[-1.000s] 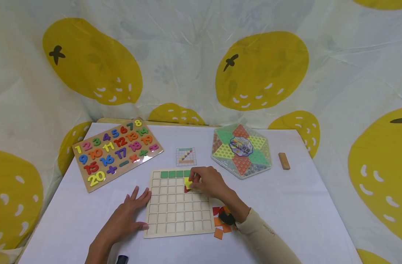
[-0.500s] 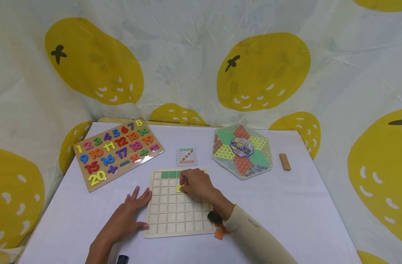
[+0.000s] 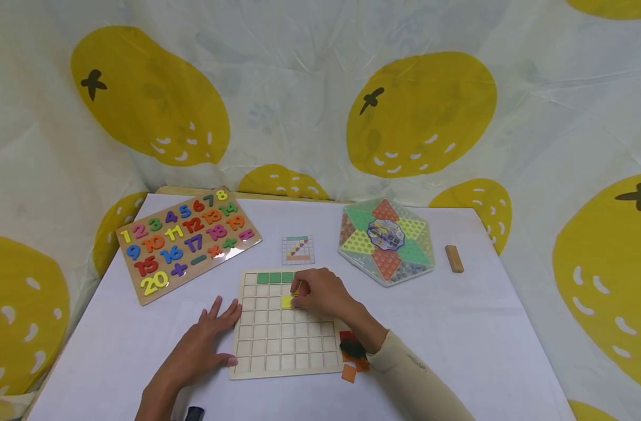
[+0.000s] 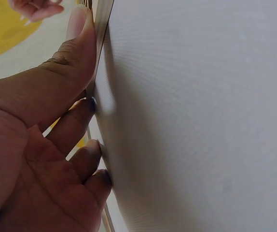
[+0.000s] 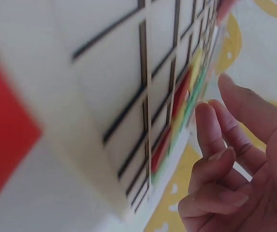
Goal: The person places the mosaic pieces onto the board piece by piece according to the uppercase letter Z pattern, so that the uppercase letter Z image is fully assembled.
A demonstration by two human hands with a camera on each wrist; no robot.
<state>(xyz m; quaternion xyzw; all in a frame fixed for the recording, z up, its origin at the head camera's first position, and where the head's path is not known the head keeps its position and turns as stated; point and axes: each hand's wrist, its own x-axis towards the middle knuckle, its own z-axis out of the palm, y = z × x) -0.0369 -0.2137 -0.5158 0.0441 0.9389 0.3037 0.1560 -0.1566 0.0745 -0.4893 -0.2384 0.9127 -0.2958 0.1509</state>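
On the white rectangular desk [image 3: 457, 351], the pale wooden square grid board [image 3: 287, 347] could skew if the left hand [image 3: 201, 339], spread against its edge, slackened. The right hand [image 3: 322, 295] has its grip parted, seemingly empty; brushing could unseat the flat yellow tile [image 3: 286, 302] beside it on the board.
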